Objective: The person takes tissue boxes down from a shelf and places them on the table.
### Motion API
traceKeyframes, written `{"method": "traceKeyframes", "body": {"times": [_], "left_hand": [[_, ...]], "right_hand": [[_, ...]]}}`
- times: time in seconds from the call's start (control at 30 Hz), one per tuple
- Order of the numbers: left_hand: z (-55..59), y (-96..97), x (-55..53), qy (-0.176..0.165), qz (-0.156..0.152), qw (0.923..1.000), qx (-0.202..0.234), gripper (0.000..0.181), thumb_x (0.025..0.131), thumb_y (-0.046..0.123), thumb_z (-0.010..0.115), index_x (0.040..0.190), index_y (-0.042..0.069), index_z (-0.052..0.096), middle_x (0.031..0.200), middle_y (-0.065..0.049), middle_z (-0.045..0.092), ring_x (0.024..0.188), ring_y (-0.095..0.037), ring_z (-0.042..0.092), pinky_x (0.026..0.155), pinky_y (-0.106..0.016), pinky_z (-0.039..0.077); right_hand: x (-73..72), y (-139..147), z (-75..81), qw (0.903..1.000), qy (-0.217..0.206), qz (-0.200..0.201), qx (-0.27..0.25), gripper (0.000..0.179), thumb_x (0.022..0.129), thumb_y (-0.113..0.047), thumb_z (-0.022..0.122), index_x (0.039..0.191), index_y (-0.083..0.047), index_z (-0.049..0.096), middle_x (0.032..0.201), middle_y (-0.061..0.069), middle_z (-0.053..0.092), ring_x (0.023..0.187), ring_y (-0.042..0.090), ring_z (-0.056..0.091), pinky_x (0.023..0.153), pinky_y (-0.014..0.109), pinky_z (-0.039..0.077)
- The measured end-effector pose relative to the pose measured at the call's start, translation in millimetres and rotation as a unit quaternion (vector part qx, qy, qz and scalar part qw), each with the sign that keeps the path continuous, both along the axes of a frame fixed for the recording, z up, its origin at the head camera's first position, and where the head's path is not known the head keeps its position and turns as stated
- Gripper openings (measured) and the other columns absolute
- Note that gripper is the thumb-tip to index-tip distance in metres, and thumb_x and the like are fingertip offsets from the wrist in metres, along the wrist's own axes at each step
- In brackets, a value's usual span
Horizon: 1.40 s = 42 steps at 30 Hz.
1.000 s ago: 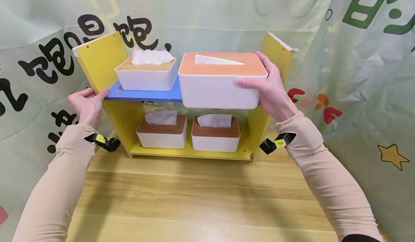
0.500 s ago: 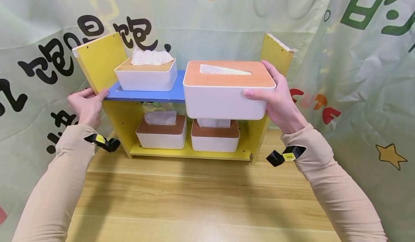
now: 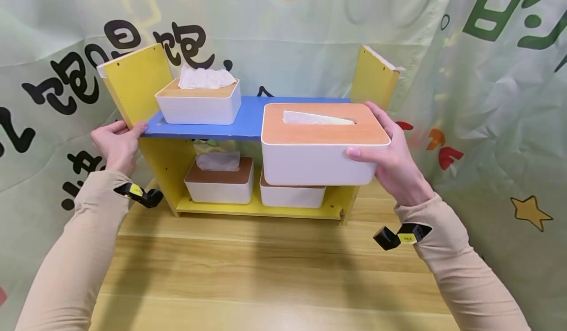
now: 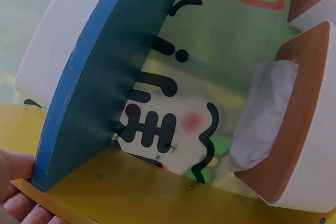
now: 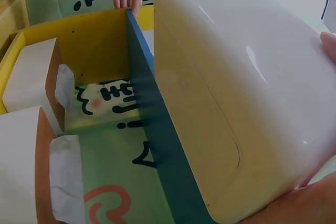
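My right hand [image 3: 400, 161] grips a large white tissue box [image 3: 319, 166] with a light wooden lid by its right end, thumb on the front wall. It is held in front of the shelf unit, below the blue board's front edge, overlapping the lower right tissue box [image 3: 292, 196] in the head view. A strip of tissue shows in its slot. In the right wrist view its pale underside [image 5: 210, 145] faces the camera. My left hand [image 3: 116, 144] holds the yellow-and-blue shelf unit [image 3: 160, 171] at its left side, thumb at the blue board's corner, fingers round the side panel's edge [image 4: 31, 190].
A smaller tissue box [image 3: 199, 108] with tissue sticking up stands on the left of the blue board [image 3: 254, 119]. Below it sits a dark-lidded tissue box [image 3: 219, 191]. A wooden table [image 3: 221, 272] lies in front; a printed cloth [image 3: 301, 60] hangs behind.
My right hand has brought the large tissue box down, to the right and nearer to me, away from the blue board. The left hand has stayed on the shelf unit.
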<state>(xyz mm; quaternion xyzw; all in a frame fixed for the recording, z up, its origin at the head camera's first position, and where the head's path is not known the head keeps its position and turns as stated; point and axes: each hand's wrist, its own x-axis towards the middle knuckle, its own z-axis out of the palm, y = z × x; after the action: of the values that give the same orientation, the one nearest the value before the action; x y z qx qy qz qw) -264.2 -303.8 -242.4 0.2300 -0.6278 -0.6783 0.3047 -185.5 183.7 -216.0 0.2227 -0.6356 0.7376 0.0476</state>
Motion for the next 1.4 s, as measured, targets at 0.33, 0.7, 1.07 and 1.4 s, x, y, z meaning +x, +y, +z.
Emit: {"method": "traceKeyframes", "body": {"times": [0.33, 0.7, 1.07, 1.4], "left_hand": [[0.5, 1.0, 1.6, 0.001, 0.001, 1.0000, 0.002, 0.028, 0.078, 0.004, 0.084, 0.100, 0.019, 0.075, 0.070, 0.015, 0.063, 0.070, 0.002, 0.062, 0.072, -0.010, 0.052], [0.7, 1.6, 2.4, 0.001, 0.002, 1.0000, 0.008, 0.026, 0.078, 0.005, 0.084, 0.098, 0.020, 0.076, 0.071, 0.016, 0.063, 0.071, 0.002, 0.062, 0.076, -0.012, 0.052], [0.5, 0.5, 1.6, -0.001, -0.001, 1.0000, 0.003, 0.029, 0.079, 0.004, 0.083, 0.104, 0.018, 0.076, 0.068, 0.017, 0.063, 0.070, 0.003, 0.063, 0.069, -0.008, 0.052], [0.5, 0.3, 0.2, 0.002, -0.003, 0.9999, 0.013, 0.024, 0.080, 0.004, 0.082, 0.085, 0.024, 0.069, 0.075, 0.014, 0.063, 0.072, 0.003, 0.063, 0.079, -0.011, 0.053]], "right_hand": [[9.7, 14.6, -23.2, 0.9999, -0.011, -0.005, 0.007, 0.087, 0.081, 0.013, 0.059, 0.157, -0.014, 0.026, 0.143, 0.006, 0.043, 0.129, 0.028, 0.041, 0.092, 0.031, 0.055], [20.4, 36.0, -47.8, 0.9998, -0.013, -0.010, 0.015, 0.089, 0.081, 0.012, 0.060, 0.159, -0.015, 0.025, 0.144, 0.006, 0.042, 0.127, 0.028, 0.042, 0.090, 0.030, 0.055], [23.2, 64.1, -78.2, 0.9986, 0.003, -0.029, 0.045, 0.095, 0.075, 0.015, 0.061, 0.158, -0.019, 0.028, 0.143, 0.006, 0.043, 0.123, 0.025, 0.046, 0.087, 0.029, 0.057], [22.1, 78.9, -110.2, 0.9989, -0.008, -0.028, 0.037, 0.099, 0.073, 0.016, 0.063, 0.159, -0.015, 0.025, 0.143, 0.002, 0.045, 0.120, 0.019, 0.052, 0.088, 0.028, 0.058]]}}
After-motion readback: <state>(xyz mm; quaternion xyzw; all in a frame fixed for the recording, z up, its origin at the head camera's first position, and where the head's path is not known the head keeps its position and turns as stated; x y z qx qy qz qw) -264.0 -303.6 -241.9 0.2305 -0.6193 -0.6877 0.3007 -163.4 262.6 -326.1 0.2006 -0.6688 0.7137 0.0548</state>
